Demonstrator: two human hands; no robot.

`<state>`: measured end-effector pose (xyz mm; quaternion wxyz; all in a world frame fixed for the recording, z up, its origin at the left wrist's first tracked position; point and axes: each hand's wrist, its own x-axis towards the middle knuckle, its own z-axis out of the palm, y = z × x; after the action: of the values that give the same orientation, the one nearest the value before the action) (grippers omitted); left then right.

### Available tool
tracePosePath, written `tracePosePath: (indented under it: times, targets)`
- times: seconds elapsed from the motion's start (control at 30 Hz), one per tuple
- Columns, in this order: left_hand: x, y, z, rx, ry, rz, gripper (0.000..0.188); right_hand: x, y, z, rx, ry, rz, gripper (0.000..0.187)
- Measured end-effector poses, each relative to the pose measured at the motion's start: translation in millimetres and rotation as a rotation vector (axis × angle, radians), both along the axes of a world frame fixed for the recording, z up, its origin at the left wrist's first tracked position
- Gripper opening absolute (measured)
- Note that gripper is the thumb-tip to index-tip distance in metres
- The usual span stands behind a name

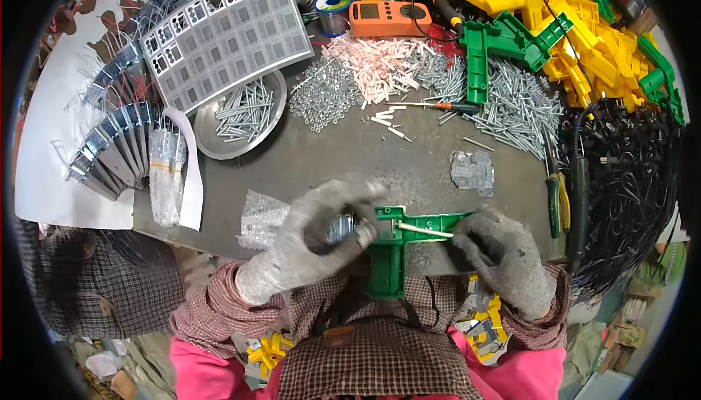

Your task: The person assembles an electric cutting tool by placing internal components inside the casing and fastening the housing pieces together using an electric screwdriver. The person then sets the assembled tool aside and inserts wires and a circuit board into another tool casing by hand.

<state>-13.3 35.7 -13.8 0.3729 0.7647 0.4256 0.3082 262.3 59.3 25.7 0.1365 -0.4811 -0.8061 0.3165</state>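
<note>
A green plastic housing half, shaped like a pistol grip, lies with its hollow side up at the table's near edge. Across its right arm runs a thin white stick. The gloved fingers of my right hand close around the right end of this housing half, beside the stick's tip. My left hand, also in a grey glove, is curled at the housing's left side and smeared by motion. A small silvery part shows between its thumb and palm; whether it is gripped is unclear.
Bubble wrap lies left of my left hand. Farther back are a metal bowl of screws, heaps of nuts and screws, an orange meter and yellow housings. Pliers and black cables are at right.
</note>
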Motion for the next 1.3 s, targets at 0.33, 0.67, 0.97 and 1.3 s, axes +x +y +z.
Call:
tracePosePath:
  times: [0.33,0.67,0.97,1.3]
  targets:
    - [-12.4,-13.0,-14.1,-0.334,-0.523,0.255,0.051,-28.5,15.2,-4.6,0.002,-0.017,0.173,0.019]
    - [-37.0,-8.2,-16.3,0.196,-0.125,0.094,0.059,-64.8,21.3,-15.1,-0.089,-0.038,0.289,0.022]
    - [-53.7,-29.8,-20.5,0.4,0.32,0.185,0.059,-71.6,22.2,-9.2,-0.087,-0.103,0.3,0.024]
    - [-57.7,-34.0,-23.1,0.374,0.28,0.175,0.063,-68.7,27.2,-20.3,-0.151,-0.002,0.269,0.02]
